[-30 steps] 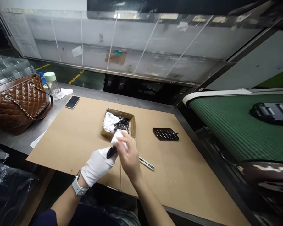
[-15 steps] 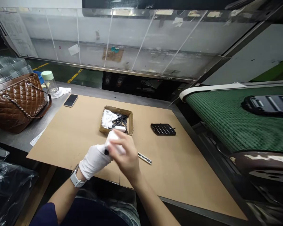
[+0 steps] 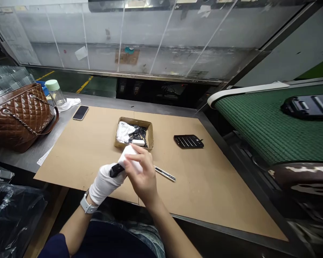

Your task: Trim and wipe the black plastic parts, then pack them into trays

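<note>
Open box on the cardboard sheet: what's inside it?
A crumpled white cloth, small black pieces and a white block. Anything beneath them is covered; the right hand hides part of the near wall.

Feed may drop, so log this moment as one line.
left hand: gloved, holds black piece | right hand: bare, holds white item | box: beyond hands | slatted panel: on cardboard

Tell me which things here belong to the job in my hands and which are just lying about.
Likely part of the job:
black piece, in the left hand
white wad, in the right hand
box of small black parts
slotted black panel

Likely just lying about:
phone
handbag
bottle
slim pen-like tool, though I can't be sure
</note>
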`<state>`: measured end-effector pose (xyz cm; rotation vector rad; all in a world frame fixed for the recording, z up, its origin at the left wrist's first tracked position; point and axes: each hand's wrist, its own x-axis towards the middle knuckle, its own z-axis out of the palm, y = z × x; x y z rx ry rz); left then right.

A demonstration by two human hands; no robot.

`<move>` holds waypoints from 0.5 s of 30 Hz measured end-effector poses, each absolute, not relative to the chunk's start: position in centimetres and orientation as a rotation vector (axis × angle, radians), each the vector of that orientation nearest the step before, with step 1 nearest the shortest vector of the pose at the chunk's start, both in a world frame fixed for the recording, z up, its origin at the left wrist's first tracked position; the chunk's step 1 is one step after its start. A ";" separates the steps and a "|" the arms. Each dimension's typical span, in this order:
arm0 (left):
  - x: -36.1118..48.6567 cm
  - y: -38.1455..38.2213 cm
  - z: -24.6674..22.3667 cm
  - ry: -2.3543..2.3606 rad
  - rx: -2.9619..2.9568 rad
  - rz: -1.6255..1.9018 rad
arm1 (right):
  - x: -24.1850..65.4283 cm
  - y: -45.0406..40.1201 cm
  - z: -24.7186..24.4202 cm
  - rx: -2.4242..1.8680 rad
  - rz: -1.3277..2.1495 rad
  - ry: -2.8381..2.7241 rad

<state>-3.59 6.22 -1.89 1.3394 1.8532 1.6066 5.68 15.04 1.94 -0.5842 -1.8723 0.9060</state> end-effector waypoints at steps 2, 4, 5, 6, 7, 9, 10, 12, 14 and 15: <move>-3.6 5.8 -1.7 1.815 1.305 1.642 | 5.7 14.8 1.9 -0.588 1.014 -1.840; -3.5 5.4 -1.4 1.779 1.219 1.713 | 5.8 14.5 1.8 -0.603 1.146 -1.794; -3.5 5.2 -1.2 1.758 1.160 1.746 | 5.9 14.2 1.7 -0.590 1.179 -1.779; -3.4 5.1 -1.0 1.735 1.103 1.771 | 6.1 13.9 1.6 -0.564 1.176 -1.769; -3.4 5.0 -0.8 1.715 1.050 1.797 | 6.2 13.5 1.4 -0.531 1.146 -1.761; -3.4 4.9 -0.5 1.687 0.961 1.880 | 6.6 12.5 0.8 -0.475 1.063 -1.751; -3.4 5.0 -0.5 1.675 0.932 1.938 | 6.8 12.1 0.3 -0.465 1.032 -1.750; -3.5 5.0 -0.4 1.657 0.903 2.034 | 7.3 11.2 -0.8 -0.465 1.019 -1.745; -3.7 4.9 -0.4 1.658 0.901 2.050 | 7.6 10.7 -1.8 -0.463 1.026 -1.731; -3.7 4.9 -0.4 1.656 0.900 2.043 | 7.8 10.6 -2.1 -0.454 1.024 -1.718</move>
